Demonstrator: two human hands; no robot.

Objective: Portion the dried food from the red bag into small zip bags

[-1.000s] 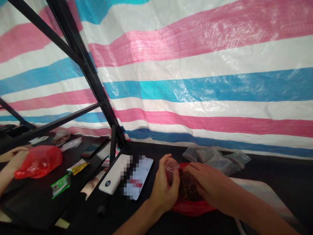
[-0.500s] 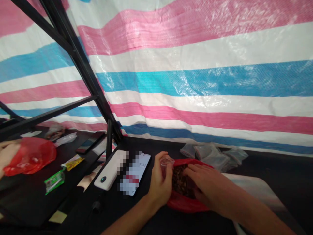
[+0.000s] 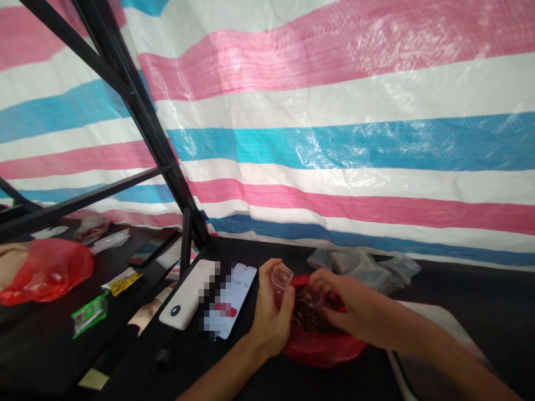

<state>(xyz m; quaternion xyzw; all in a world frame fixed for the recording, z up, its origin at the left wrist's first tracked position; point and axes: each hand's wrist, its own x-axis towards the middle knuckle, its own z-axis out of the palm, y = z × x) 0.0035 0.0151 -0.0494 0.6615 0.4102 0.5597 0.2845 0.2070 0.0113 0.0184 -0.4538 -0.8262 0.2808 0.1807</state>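
Observation:
My left hand is closed round a small clear plastic bag, whose mouth gapes at the top. Beside it a red plastic bag lies open on the black table, full of small brown dried pieces. Over this bag, my right hand grips a small round see-through cup between thumb and fingers. Brown pieces show around and through the cup; how full it is, I cannot tell.
Several clear zip bags lie behind the red bag. A phone and a white power bank lie left of my hands. On the neighbouring table, another person's hand touches a red bag. A black metal frame stands between.
My right hand has risen slightly out of the brown pieces, and the small cup now shows in its fingers. My left hand still holds the clear bag in nearly the same place.

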